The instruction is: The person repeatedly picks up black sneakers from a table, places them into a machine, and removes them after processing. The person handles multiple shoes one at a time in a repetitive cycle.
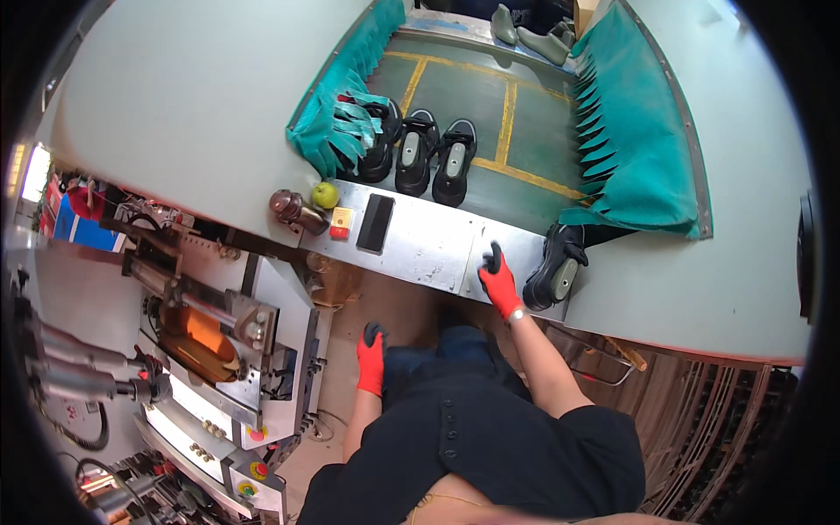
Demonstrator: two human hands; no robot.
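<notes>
My right hand (499,281), in a red glove with black fingertips, reaches over the front of the metal ledge (429,249). Its fingers are apart and nothing shows in them. Just right of it a black shoe (555,269) with a grey-green last inside leans at the ledge's right end, apart from the hand. My left hand (371,359), gloved alike, hangs low beside my leg, fingers loosely bent, touching nothing I can see. Three more black shoes stand farther off on the green belt: one in the middle (414,156), one at right (454,166), one at left (378,149) partly behind teal strips.
On the ledge's left lie a dark phone (376,222), a small yellow-and-red box (340,224), a green fruit (325,195) and a brown-lidded bottle (297,212). Teal fringed curtains (643,131) flank the belt. A machine (210,341) stands left; a wire rack (700,429) stands right.
</notes>
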